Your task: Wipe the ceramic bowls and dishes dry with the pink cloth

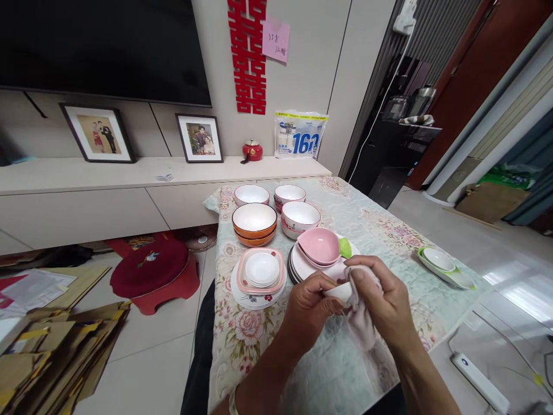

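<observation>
Above the near part of the table, my left hand (310, 306) pinches a small white dish (339, 291), mostly covered by my fingers, so its full shape is hidden. My right hand (389, 297) grips a pale pink cloth (363, 324) pressed against the dish's right side; the cloth's lower end hangs down. Just beyond my hands, a pink strawberry-shaped bowl (320, 245) with a green leaf handle (345, 248) rests on stacked plates (298, 264). To the left, small white bowls (262, 268) sit on a pink-rimmed square dish (242, 276) over flowered plates (237, 297).
Orange bowls (254, 233) and white-and-red bowls (301, 218) stand farther back on the flowered tablecloth (248, 331). A green-edged dish holding a white bowl (438, 259) lies near the right edge. A red stool (151, 276) and flattened cardboard (73, 351) are on the floor at left.
</observation>
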The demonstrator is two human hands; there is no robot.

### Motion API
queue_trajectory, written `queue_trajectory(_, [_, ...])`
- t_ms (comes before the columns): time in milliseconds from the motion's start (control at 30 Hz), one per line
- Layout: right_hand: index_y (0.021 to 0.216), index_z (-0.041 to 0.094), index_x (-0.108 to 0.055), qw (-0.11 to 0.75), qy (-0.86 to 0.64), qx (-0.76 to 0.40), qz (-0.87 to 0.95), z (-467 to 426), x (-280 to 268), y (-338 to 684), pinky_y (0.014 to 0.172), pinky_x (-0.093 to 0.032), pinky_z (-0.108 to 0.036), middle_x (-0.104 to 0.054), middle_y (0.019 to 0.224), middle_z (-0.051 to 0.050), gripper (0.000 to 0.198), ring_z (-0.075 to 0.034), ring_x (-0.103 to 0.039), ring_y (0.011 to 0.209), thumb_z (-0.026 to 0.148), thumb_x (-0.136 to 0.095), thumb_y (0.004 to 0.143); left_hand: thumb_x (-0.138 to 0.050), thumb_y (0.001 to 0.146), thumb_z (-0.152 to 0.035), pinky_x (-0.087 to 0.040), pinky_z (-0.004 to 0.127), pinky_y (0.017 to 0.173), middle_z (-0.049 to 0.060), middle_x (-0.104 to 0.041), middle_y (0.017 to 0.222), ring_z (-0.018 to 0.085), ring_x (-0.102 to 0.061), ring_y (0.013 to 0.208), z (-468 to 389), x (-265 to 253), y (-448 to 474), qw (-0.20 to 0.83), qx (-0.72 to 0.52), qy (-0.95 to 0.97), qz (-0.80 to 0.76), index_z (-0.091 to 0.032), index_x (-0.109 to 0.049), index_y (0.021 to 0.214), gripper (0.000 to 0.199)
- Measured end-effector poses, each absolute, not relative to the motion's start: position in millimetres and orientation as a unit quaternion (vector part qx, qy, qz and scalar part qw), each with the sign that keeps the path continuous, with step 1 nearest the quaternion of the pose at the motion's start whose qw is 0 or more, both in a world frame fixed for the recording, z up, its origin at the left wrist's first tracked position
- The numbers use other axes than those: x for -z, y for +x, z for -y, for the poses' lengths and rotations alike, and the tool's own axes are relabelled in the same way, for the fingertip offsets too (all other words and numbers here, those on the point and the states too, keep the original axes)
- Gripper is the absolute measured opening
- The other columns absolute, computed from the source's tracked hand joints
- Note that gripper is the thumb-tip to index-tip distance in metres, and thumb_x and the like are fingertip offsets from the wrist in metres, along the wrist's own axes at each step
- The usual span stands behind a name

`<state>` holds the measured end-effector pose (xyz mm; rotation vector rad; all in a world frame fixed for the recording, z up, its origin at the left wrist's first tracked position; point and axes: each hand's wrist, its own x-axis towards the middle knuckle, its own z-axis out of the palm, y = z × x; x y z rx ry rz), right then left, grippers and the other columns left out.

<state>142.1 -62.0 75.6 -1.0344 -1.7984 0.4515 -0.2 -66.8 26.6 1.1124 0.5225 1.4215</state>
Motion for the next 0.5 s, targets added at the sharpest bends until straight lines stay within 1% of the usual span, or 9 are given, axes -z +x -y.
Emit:
queue_trajectory(100, [0.100, 0.023, -0.063, 0.522, -0.473, -0.361, 0.611, 56.9, -70.8, 146.6, 0.053, -0.043, -0.027, -0.062, 0.069, 0.002, 0.021, -0.014, -0.055, 0.055, 0.042, -0.055, 0.095, -0.077, 0.078, -0.028, -0.047, 0.025, 0.062, 0.001, -0.063, 0.074, 0.013, -0.058, 0.066, 67.0, -27.3, 0.0, 0.604, -0.617, 0.459, -0.209, -0.015, -0.069, 0.073, 0.016])
queue_trajectory(133, [0.100, 0.023, -0.062, 0.525, -0.479, -0.395, 0.583, 56.0, -70.1, 146.9, 0.050, -0.041, -0.027, -0.060, 0.066, 0.003, 0.024, -0.014, -0.053, 0.052, 0.045, -0.055, 0.095, -0.077, 0.079, -0.029, -0.048, 0.025, 0.061, 0.001, -0.063, 0.074, 0.013, -0.058, 0.065, 66.9, -27.0, 0.2, 0.610, -0.618, 0.452, -0.206, -0.015, -0.069, 0.073, 0.017])
queue_trajectory(167, [0.101, 0.023, -0.062, 0.527, -0.485, -0.405, 0.569, 55.9, -70.0, 146.3, 0.049, -0.040, -0.027, -0.058, 0.065, 0.003, 0.025, -0.014, -0.052, 0.051, 0.046, -0.055, 0.095, -0.076, 0.079, -0.029, -0.048, 0.025, 0.061, 0.001, -0.063, 0.074, 0.013, -0.058, 0.064, 66.7, -26.7, 0.6, 0.614, -0.618, 0.446, -0.205, -0.015, -0.069, 0.074, 0.017])
queue_trajectory(200, [0.100, 0.023, -0.062, 0.529, -0.492, -0.388, 0.572, 56.7, -70.5, 144.7, 0.049, -0.040, -0.027, -0.059, 0.065, 0.003, 0.025, -0.015, -0.052, 0.052, 0.046, -0.055, 0.095, -0.076, 0.079, -0.030, -0.048, 0.025, 0.060, 0.001, -0.063, 0.073, 0.013, -0.058, 0.064, 66.6, -26.5, 1.0, 0.619, -0.617, 0.440, -0.207, -0.015, -0.069, 0.074, 0.017])
queue_trajectory(233, [0.100, 0.023, -0.063, 0.530, -0.498, -0.347, 0.592, 58.3, -71.5, 142.3, 0.051, -0.041, -0.027, -0.061, 0.068, 0.002, 0.023, -0.015, -0.054, 0.055, 0.044, -0.055, 0.095, -0.077, 0.079, -0.030, -0.047, 0.025, 0.060, 0.000, -0.063, 0.073, 0.012, -0.058, 0.063, 66.5, -26.3, 1.4, 0.624, -0.615, 0.434, -0.210, -0.015, -0.069, 0.075, 0.017])
queue_trajectory(333, [0.098, 0.023, -0.066, 0.506, -0.469, -0.151, 0.708, 66.2, -76.3, 131.8, 0.066, -0.045, -0.031, -0.068, 0.084, -0.003, 0.013, -0.019, -0.061, 0.074, 0.030, -0.056, 0.094, -0.078, 0.077, -0.029, -0.045, 0.025, 0.061, -0.001, -0.059, 0.071, 0.012, -0.055, 0.064, 66.8, -27.4, 2.5, 0.626, -0.609, 0.433, -0.223, -0.015, -0.068, 0.074, 0.018])
queue_trajectory(400, [0.098, 0.023, -0.066, 0.467, -0.418, -0.040, 0.778, 70.8, -78.3, 125.5, 0.074, -0.044, -0.035, -0.069, 0.089, -0.004, 0.011, -0.021, -0.061, 0.082, 0.022, -0.057, 0.092, -0.078, 0.077, -0.028, -0.045, 0.026, 0.064, -0.001, -0.057, 0.071, 0.013, -0.054, 0.067, 67.1, -28.6, 2.9, 0.610, -0.611, 0.449, -0.229, -0.015, -0.068, 0.075, 0.017])
queue_trajectory(467, [0.098, 0.022, -0.066, 0.446, -0.378, 0.008, 0.811, 72.3, -77.6, 123.4, 0.076, -0.043, -0.037, -0.069, 0.087, -0.004, 0.013, -0.021, -0.061, 0.082, 0.017, -0.057, 0.091, -0.077, 0.078, -0.027, -0.045, 0.027, 0.069, -0.001, -0.057, 0.073, 0.014, -0.053, 0.071, 67.2, -28.7, 2.9, 0.597, -0.613, 0.462, -0.232, -0.016, -0.068, 0.075, 0.015])
queue_trajectory(500, [0.099, 0.022, -0.066, 0.450, -0.370, 0.006, 0.813, 71.9, -76.2, 124.2, 0.076, -0.043, -0.036, -0.069, 0.087, -0.004, 0.014, -0.020, -0.061, 0.082, 0.016, -0.057, 0.091, -0.077, 0.079, -0.027, -0.045, 0.027, 0.070, -0.001, -0.057, 0.074, 0.014, -0.054, 0.071, 67.3, -28.0, 2.7, 0.597, -0.613, 0.463, -0.231, -0.016, -0.068, 0.075, 0.015])
